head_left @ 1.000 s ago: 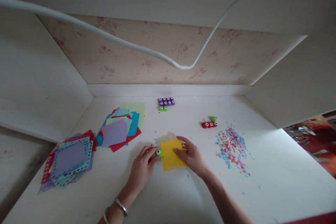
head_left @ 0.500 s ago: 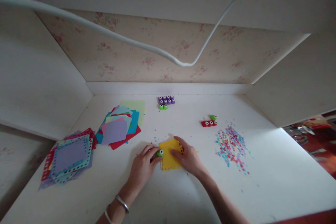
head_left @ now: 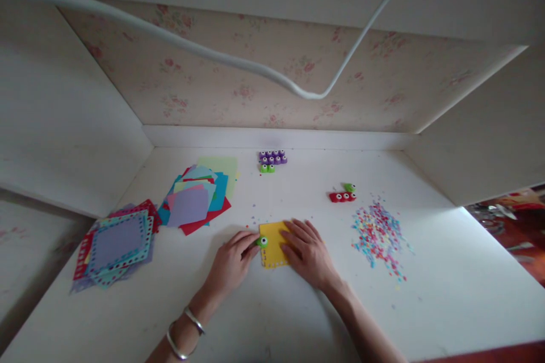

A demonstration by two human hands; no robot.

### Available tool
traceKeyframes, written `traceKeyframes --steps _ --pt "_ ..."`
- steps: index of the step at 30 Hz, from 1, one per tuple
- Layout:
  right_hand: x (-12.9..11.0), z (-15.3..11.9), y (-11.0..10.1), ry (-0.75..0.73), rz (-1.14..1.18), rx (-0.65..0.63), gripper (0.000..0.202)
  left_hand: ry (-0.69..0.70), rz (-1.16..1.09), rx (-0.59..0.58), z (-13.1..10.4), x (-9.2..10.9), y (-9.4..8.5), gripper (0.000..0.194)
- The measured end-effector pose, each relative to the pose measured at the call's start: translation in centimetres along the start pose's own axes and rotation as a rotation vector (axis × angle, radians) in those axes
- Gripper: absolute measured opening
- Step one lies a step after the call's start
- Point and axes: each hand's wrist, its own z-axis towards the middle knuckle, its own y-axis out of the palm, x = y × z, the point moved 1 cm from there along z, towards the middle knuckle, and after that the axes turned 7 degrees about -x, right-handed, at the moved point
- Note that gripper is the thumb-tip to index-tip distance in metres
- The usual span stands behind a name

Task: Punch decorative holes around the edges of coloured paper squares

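Facing floral wallpaper (head_left: 272,74) at twelve o'clock, across a white tabletop (head_left: 255,317).
Pinching a green punch (head_left: 263,241) in the left hand (head_left: 229,264) at the nine-o'clock edge of the yellow sheet (head_left: 275,247); resting the right hand (head_left: 310,254) on its three-o'clock side, fingers loosely spread, flatter than half a second ago.

From here, the sheet (head_left: 275,235) reads plain bright yellow, with small pale punched dots lining its left and lower edges, and the craft punch (head_left: 262,241) against it is lime green with a white, black-centred eye. That eye pattern repeats on the purple punches (head_left: 271,160), the red punches (head_left: 339,197) and the other green punches (head_left: 264,169). The paper pile (head_left: 189,207) mixes lilac, pink, red, blue and pale green, the dot-bordered stack (head_left: 119,244) shows lilac, aqua and red, multicoloured confetti (head_left: 378,232) speckles the white tabletop (head_left: 255,317), and rosy flowers pattern the beige wallpaper (head_left: 204,91).
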Motion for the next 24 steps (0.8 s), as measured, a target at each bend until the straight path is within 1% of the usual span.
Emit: traceKeyframes --steps 14,24 --pt "-0.15 -0.11 0.15 -0.007 -0.011 0.016 0.03 -0.017 0.005 0.014 -0.11 0.12 -0.01 0.023" --pt "-0.19 -0.07 0.16 -0.002 -0.022 0.011 0.03 -0.04 -0.041 -0.014 0.01 0.36 -0.12 0.024"
